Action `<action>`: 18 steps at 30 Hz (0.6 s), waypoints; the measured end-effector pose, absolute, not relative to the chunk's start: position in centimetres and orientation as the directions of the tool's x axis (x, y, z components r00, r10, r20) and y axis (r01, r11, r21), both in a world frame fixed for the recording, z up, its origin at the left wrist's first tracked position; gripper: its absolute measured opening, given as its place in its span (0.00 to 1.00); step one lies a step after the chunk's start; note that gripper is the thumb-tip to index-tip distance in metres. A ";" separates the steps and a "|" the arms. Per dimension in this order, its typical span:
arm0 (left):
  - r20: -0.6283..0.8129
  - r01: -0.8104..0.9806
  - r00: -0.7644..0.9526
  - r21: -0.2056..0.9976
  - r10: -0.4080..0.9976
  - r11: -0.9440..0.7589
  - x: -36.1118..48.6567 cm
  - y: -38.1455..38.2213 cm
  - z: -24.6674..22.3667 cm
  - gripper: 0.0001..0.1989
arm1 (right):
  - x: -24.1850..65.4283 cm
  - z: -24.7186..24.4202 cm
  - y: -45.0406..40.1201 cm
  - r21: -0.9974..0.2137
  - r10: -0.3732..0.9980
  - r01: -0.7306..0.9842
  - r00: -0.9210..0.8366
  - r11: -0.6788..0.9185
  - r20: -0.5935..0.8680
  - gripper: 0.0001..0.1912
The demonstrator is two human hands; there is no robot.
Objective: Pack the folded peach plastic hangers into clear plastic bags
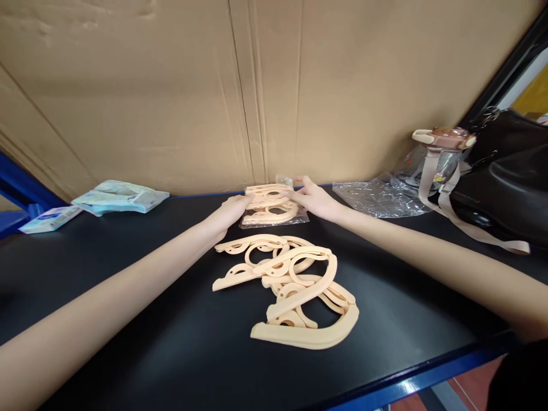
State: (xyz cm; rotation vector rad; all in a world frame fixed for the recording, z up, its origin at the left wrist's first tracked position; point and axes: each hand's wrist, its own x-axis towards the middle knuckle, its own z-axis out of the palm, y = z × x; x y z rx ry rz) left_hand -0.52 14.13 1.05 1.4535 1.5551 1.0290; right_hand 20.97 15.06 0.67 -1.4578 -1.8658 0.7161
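Peach-coloured folding hangers (pixel 274 206) lie in a clear plastic bag at the far middle of the table, between my two hands. My left hand (pixel 233 212) is closed on the left side of this bag, its fingertips partly hidden. On the right side, my right hand (pixel 315 198) has its thumb over the hangers and its index finger lifted; its other fingers are mostly hidden by the hand. Nearer to me, several unbagged folding hangers (pixel 310 337) lie in a loose, overlapping pile on the black tabletop.
An empty clear plastic bag (pixel 381 197) lies at the back right, beside a strapped drink bottle (pixel 445 154) and a black bag (pixel 509 177). Light-blue tissue packs (pixel 124 197) sit at the back left. A cardboard wall (pixel 171 103) closes off the table's (pixel 180 354) far edge.
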 end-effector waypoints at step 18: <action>-0.115 -0.196 0.062 0.973 0.991 0.125 0.4 7.6 4.9 0.15 | 21.0 2.5 9.9 -0.742 0.909 0.526 -0.239 0.416 0.341 0.37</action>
